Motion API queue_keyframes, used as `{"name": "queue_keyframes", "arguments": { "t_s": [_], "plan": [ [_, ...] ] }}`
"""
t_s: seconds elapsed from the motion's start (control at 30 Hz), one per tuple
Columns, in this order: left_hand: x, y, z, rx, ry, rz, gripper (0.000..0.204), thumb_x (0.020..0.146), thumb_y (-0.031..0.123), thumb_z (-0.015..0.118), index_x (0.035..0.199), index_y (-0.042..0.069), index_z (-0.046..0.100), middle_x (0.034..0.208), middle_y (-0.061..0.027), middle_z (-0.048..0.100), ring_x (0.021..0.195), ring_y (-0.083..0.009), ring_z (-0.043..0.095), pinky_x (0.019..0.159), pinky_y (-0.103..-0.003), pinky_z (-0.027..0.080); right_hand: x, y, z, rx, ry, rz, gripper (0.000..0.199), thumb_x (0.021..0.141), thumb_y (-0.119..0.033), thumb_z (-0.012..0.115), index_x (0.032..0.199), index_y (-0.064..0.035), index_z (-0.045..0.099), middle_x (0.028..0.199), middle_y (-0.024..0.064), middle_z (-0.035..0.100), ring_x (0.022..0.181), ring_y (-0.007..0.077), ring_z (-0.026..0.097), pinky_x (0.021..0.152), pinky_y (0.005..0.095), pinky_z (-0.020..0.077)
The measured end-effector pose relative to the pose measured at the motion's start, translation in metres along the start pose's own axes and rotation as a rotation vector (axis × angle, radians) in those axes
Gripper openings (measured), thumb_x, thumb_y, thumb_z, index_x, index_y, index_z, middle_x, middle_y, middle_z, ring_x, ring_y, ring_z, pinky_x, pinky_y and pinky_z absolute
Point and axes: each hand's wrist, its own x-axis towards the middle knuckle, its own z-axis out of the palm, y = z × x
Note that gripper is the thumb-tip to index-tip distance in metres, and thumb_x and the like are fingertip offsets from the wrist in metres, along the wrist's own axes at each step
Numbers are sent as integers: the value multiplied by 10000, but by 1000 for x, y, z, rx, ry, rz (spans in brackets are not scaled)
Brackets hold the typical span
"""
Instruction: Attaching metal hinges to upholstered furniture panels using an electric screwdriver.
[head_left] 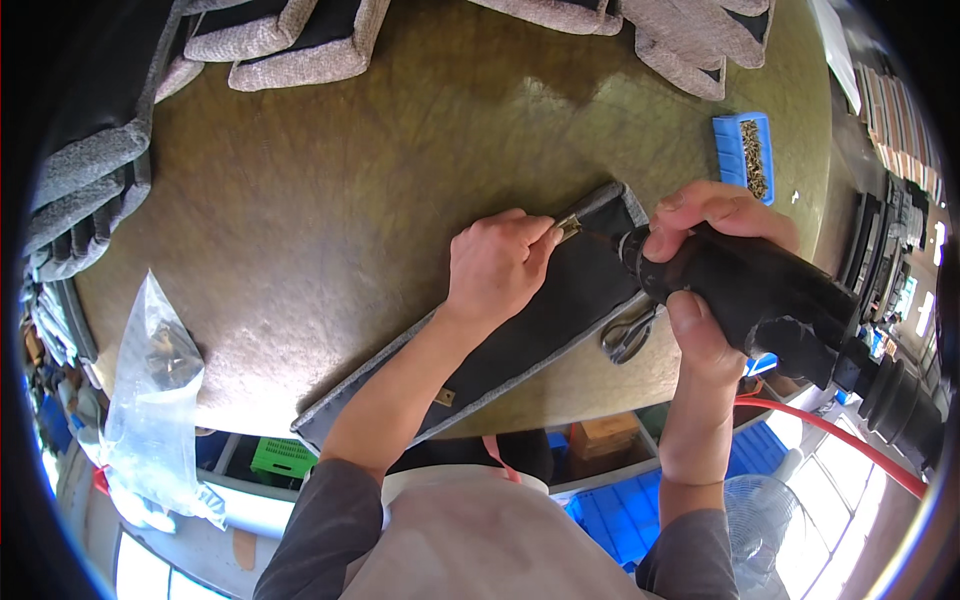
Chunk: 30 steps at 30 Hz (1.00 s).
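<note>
A long padded panel point(520, 335) lies slantwise before me, its black backing up and grey fabric round its edges. Near its far end, my left hand point(497, 265) pinches a small brass-coloured metal plate point(570, 227) against the backing with thumb and fingers. My right hand point(725, 212) is wrapped around a thick black power screwdriver point(775, 285). The tool's thin bit points left, its tip at or very near the plate; whether it touches a screw is too small to tell. A second metal plate point(445, 397) sits on the panel's near part, beside my left forearm.
A blue bin point(743, 160) of screws stands at the far right of the table point(400, 180). Scissors point(628, 338) lie beside the panel. Upholstered pieces point(310, 60) are stacked along the far and left edges. A clear plastic bag point(150, 410) hangs at the left; a red hose point(840, 430) runs at right.
</note>
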Motion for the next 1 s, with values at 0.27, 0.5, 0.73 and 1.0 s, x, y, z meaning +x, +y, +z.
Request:
{"name": "queue_keyframes", "arguments": {
  "t_s": [0.27,0.5,0.73,1.0],
  "plan": [
    [-1,-1,1,-1,-15,-20,107,821,188,665,777,93,643,657,-82,560,619,-308,578,533,-412,441,-2,3,-3,-31,-6,-14,510,654,-13,656,1121,15,454,1061,228,555,785,211,598,757,350,508],
    [1,-1,-1,22,-40,-23,74,814,168,684,845,100,687,657,-89,560,605,-304,570,529,-396,431,-3,2,-1,-12,-6,24,512,645,17,636,1125,10,457,1063,219,557,806,210,600,775,360,508],
    [2,-2,0,27,-45,-3,78,821,174,679,841,99,684,655,-91,560,609,-306,573,532,-401,434,-2,7,-7,-38,-89,11,541,628,47,630,1137,-3,455,1075,204,550,822,201,598,793,348,502],
    [0,-1,-1,37,-19,-6,88,827,187,673,851,103,686,674,-89,578,628,-307,585,545,-395,448,-6,8,-4,11,-97,-10,547,650,47,634,1162,1,446,1116,219,544,841,196,590,763,326,501]
  ]
}}
